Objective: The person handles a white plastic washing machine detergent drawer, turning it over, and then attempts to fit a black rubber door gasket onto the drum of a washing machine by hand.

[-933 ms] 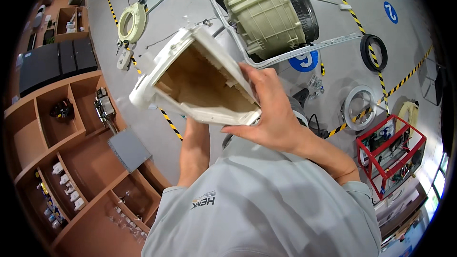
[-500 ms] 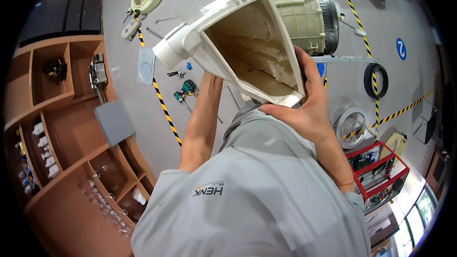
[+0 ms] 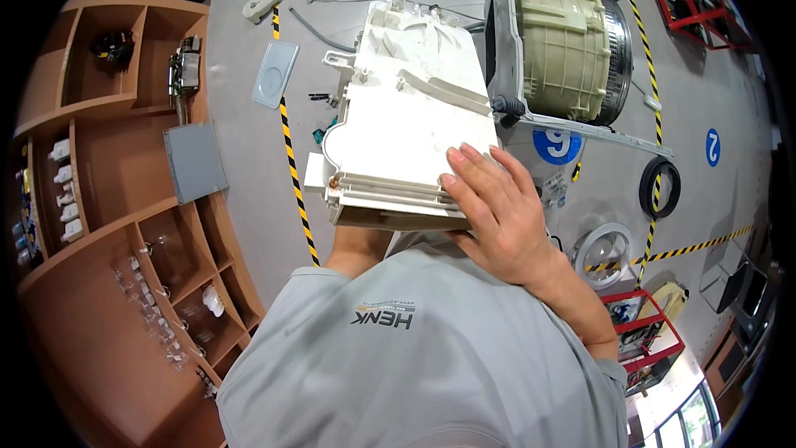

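Note:
A white plastic detergent drawer housing [image 3: 406,116] is held up in front of my chest. Its ribbed broad face is turned up toward me, and its open end points back at my shirt. My right hand [image 3: 506,220] grips the near right corner, fingers laid over the top face and thumb under the edge. Of my left arm only the forearm [image 3: 358,250] shows, reaching beneath the housing; the left hand and its fingers are hidden behind it.
Beyond the housing, a washing machine tub [image 3: 564,46] sits in a grey cabinet [image 3: 506,33]. A round door [image 3: 603,255], a black rubber ring [image 3: 659,187] and a red-framed cart [image 3: 643,332] are on the right. Brown compartment shelving [image 3: 108,232] runs along the left.
The housing has been turned over: its hollow inside faced me before, now its outer ribbed face does. My right hand has shifted from the side edge onto the near top corner.

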Demonstrator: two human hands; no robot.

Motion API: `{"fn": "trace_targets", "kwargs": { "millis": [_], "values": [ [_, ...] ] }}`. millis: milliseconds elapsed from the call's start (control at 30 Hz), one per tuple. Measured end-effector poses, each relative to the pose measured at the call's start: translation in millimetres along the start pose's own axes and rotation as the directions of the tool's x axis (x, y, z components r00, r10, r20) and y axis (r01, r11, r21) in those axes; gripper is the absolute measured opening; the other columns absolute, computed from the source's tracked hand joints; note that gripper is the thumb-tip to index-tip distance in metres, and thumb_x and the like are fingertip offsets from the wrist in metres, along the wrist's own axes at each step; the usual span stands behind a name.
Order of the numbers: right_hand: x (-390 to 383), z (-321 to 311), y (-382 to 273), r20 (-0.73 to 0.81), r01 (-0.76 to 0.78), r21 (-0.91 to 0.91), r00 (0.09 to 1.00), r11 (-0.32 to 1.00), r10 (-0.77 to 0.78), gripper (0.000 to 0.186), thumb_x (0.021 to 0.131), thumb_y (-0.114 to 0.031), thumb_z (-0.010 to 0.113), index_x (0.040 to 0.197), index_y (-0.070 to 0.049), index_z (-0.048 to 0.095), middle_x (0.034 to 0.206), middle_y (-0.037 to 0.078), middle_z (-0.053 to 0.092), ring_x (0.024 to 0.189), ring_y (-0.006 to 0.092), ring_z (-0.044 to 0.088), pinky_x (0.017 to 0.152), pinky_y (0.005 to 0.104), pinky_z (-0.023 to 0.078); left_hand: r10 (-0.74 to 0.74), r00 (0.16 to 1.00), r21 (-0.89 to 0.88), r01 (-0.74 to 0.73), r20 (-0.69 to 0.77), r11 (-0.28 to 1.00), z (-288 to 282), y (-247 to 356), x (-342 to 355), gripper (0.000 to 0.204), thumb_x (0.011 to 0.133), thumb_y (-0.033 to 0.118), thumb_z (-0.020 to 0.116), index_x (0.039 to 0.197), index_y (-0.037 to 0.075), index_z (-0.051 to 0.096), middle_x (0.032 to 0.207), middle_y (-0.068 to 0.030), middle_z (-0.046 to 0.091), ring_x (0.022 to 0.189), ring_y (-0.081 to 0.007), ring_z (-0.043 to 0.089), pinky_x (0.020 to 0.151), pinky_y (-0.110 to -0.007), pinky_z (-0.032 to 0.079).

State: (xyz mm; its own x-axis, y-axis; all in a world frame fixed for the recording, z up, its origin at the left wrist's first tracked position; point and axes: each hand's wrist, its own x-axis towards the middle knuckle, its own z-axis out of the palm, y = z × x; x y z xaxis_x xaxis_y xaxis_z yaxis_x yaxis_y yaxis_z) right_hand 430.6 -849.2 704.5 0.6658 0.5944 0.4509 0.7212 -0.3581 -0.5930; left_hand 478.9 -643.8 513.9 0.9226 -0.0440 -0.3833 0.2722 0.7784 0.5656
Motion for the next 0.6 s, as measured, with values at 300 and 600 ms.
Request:
{"fn": "trace_targets", "kwargs": {
  "millis": [300,600],
  "values": [
    [-3.6,9.0,-4.7,0.094,0.078,-0.100,0.993,0.992,-0.069,0.038,0.079,-0.009,0.063,0.117,-0.008,0.058,0.127,0.013,0.056,0.118,0.0283,0.054,0.101,0.0474,0.039,0.019,0.999,-0.042,-0.021,-0.030,0.999,-4.0,-0.6,-6.2,0.074,0.080,0.063,0.055,0.130,0.009,0.048,0.125,-0.0111,0.054,0.116,-0.0264,0.052,0.096,-0.045,0.045],
    [-3.4,23.1,4.9,0.121,-0.015,-0.008,0.993,1.000,0.015,0.071,0.064,-0.004,0.073,0.130,-0.009,0.048,0.134,0.019,0.046,0.121,0.0356,0.049,0.101,0.0495,0.040,0.051,0.997,-0.103,-0.056,-0.053,0.993,-3.6,3.0,-9.8,0.071,0.081,0.061,0.054,0.127,0.007,0.050,0.122,-0.0120,0.056,0.113,-0.0264,0.054,0.095,-0.045,0.046]
  ]
}}
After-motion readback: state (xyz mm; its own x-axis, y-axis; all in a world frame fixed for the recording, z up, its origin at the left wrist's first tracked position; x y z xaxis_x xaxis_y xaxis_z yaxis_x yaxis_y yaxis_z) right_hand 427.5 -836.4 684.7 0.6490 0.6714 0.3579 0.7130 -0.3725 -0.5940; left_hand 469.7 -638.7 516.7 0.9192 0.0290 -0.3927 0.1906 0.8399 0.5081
